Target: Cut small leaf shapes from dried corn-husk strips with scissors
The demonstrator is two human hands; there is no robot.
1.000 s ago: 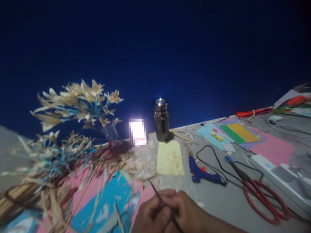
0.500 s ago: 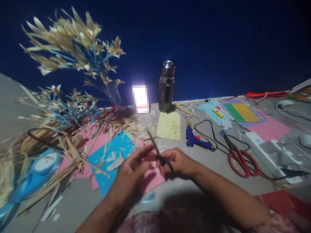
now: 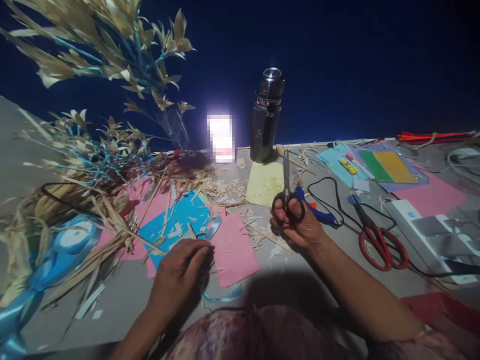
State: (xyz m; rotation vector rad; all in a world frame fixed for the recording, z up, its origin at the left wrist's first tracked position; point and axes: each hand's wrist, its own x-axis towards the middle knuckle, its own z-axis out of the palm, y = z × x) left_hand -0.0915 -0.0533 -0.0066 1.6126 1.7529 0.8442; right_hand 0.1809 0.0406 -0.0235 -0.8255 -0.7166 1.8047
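My right hand point(image 3: 300, 227) had its fingers through the handles of the small black scissors point(image 3: 287, 192), blades closed and pointing up, just right of center. My left hand point(image 3: 180, 272) was curled down on a blue ribbon strip point(image 3: 211, 231) at the edge of the pink paper point(image 3: 234, 250), lower middle. Behind that sat the metal flask point(image 3: 267, 117), with red scissors point(image 3: 377, 240) off to the right and dried leaf stems point(image 3: 93, 65) filling the upper left.

A grey tabletop point(image 3: 330, 280) fills the lower half of the frame, its far edge running across the middle. A deep blue wall point(image 3: 337, 60) occupies the upper half. A bright white glare point(image 3: 220, 137), pixelated, is seen at the table's far edge, centre left.
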